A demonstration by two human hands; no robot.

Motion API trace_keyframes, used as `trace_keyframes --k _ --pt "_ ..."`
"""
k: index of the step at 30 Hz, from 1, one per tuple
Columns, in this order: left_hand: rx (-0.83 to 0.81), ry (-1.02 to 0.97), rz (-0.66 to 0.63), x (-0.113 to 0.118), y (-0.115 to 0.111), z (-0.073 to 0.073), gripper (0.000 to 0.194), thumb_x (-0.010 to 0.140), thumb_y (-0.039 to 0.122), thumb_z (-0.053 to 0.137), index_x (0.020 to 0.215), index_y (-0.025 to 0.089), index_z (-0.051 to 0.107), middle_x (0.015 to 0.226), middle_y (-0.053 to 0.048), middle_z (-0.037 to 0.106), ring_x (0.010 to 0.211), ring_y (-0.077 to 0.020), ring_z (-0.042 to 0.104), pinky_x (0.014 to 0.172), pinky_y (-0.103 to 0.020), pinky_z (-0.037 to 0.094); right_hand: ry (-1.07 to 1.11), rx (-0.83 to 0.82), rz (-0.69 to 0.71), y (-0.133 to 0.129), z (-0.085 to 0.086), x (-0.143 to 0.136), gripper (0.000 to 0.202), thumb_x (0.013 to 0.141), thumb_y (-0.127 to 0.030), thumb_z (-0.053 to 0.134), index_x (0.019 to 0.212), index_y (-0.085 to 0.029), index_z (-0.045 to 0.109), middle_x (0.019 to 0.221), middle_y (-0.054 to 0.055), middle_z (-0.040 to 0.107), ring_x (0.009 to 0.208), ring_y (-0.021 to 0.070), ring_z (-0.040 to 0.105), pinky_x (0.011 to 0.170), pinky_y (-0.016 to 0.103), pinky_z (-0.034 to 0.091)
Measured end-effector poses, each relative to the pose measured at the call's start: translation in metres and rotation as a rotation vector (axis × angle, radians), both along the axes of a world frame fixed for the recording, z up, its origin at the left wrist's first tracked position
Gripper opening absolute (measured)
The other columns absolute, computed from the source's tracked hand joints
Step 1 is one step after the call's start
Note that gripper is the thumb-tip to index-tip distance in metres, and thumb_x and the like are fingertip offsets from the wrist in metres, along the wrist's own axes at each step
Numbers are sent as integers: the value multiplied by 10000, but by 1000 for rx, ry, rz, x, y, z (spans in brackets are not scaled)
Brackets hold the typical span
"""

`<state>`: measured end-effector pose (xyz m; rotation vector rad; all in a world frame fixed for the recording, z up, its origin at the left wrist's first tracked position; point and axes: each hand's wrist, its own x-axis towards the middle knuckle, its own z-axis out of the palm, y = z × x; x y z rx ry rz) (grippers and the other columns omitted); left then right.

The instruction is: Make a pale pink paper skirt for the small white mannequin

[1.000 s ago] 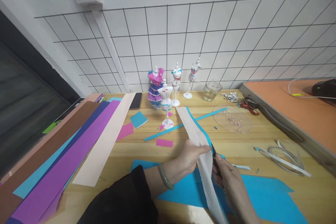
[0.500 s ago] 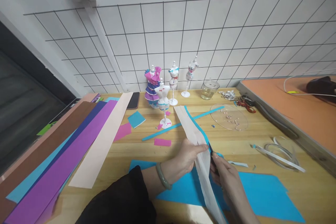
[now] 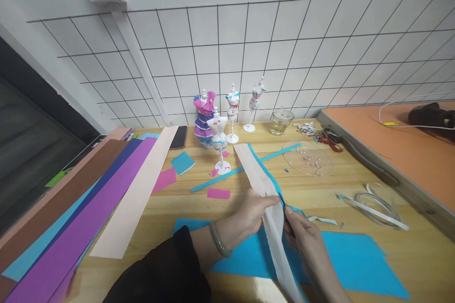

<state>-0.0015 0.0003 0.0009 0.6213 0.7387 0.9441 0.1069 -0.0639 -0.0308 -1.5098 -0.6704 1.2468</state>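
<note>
My left hand (image 3: 249, 213) pinches a long pale pink paper strip (image 3: 254, 170) with a blue edge, its thumb lying near that edge. Dark scissors (image 3: 282, 200) are in my right hand (image 3: 301, 233), their blades at the blue edge just right of my left thumb. The handles are mostly hidden by my fingers. Under both hands lies a large blue sheet (image 3: 350, 258). Beyond them a thin blue strip (image 3: 209, 183) runs across the table, passing beneath the pale strip.
Small white dress forms (image 3: 218, 133) stand at the back, one (image 3: 204, 120) in ruffled paper. Coloured paper strips (image 3: 117, 180) cover the left side. A glass cup (image 3: 282, 122), a clear disc with beads (image 3: 307, 157) and coiled white strips (image 3: 377, 208) are to the right.
The scissors have moved very slightly at the blue edge and their blades look closer together. The whole view has shifted a little, with both hands keeping their holds.
</note>
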Motion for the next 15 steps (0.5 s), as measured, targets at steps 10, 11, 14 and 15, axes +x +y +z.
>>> trace_keyframes --k 10,11,14,15 --pt "7 12 -5 1 0 -8 307 552 208 831 755 133 613 714 -6 585 656 -122 522 650 -281 414 -38 39 -5 1 5 -1 604 657 -714 708 518 -226 381 513 -70 300 482 88 233 459 257 182" --pt "8 19 -12 1 0 -9 316 552 223 837 754 130 614 709 -6 581 653 -123 521 646 -282 412 -38 39 -8 1 5 -1 606 656 -721 702 518 -227 379 516 -70 294 483 87 226 456 256 177" --pt "-10 11 -44 1 0 -10 350 532 243 861 757 126 620 705 -9 578 656 -129 527 647 -287 411 -42 35 -20 1 5 0 621 634 -747 694 512 -227 377 531 -66 292 491 90 233 450 252 189" --pt "-19 0 -57 1 0 -9 359 522 241 869 757 128 622 707 -10 582 658 -131 531 653 -289 414 -46 37 -23 1 5 1 624 629 -753 692 509 -225 381 536 -61 302 498 94 251 451 251 207"
